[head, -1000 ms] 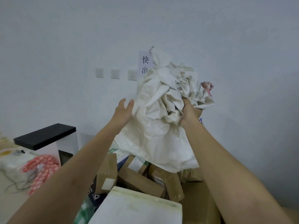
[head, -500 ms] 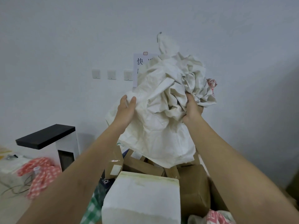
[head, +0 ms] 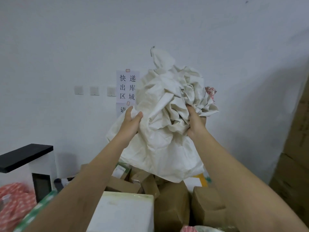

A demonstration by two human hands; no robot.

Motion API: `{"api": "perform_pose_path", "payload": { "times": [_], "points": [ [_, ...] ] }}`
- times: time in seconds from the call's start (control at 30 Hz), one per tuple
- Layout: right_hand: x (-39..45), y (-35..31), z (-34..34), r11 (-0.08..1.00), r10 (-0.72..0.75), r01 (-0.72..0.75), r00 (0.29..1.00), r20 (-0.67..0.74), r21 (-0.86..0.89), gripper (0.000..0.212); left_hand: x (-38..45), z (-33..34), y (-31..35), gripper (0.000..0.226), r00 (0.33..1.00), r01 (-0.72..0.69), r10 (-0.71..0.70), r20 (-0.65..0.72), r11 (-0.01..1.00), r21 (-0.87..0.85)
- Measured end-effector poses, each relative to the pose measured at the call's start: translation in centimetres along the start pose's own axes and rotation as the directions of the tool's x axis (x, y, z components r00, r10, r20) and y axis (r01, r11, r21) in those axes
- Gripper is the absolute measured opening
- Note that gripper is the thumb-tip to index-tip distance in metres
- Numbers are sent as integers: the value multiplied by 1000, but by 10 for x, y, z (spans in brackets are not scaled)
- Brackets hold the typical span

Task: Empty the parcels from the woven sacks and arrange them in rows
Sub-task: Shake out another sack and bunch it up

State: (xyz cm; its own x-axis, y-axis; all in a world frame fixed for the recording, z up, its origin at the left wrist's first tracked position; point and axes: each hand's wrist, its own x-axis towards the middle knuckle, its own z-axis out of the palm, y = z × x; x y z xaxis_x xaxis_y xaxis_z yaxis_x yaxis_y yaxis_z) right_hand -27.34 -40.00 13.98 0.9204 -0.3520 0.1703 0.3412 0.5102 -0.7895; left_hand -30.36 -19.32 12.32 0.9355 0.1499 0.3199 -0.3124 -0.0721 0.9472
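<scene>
**Sack emptied, rows not begun**

Both hands hold the limp sack [head: 167,124] up before the wall: the left hand [head: 131,122] clutches a fold, the right hand [head: 195,121] grips bunched cloth. Below it the parcels [head: 170,196] lie heaped, none in rows; sorting remains, I'd say.

Wall sign [head: 127,87] reads 快递出库区域, then 请.

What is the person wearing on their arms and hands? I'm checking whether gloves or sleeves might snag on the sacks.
Nothing shows on them. Both forearms are bare up to the frame's lower edge, with no sleeve or cuff in view. The left hand and the right hand carry no gloves, and no watch, bracelet or ring is visible, though several fingers are hidden in cloth.
</scene>
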Motion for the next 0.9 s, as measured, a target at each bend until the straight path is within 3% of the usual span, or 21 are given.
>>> {"api": "perform_pose_path", "payload": {
  "times": [0.13, 0.2, 0.3, 0.47, 0.9],
  "points": [
    [19, -28, -42, 995, -58, 66, 994, 96, -78, 73, -2, 51, 2, 65, 1000, -26, 27, 11, 994, -102],
    [32, -45, -73, 974, -121, 147, 981, 151, -172, 69, -6, 92, -2, 75, 999, -46, 47, 3, 992, -118],
    [46, -59, -110, 930, -170, 223, 966, 197, -293, 72, -15, 137, -8, 78, 992, -87, 72, -101, 986, -143],
    [70, -78, -161, 833, -226, 315, 944, 240, -454, 79, -13, 181, -15, 72, 969, -63, -1, -246, 965, -254],
    [117, -82, -221, 761, -283, 343, 939, 194, -551, 67, 16, 257, -29, 54, 996, 31, -59, -69, 936, -351]
  ]
}}
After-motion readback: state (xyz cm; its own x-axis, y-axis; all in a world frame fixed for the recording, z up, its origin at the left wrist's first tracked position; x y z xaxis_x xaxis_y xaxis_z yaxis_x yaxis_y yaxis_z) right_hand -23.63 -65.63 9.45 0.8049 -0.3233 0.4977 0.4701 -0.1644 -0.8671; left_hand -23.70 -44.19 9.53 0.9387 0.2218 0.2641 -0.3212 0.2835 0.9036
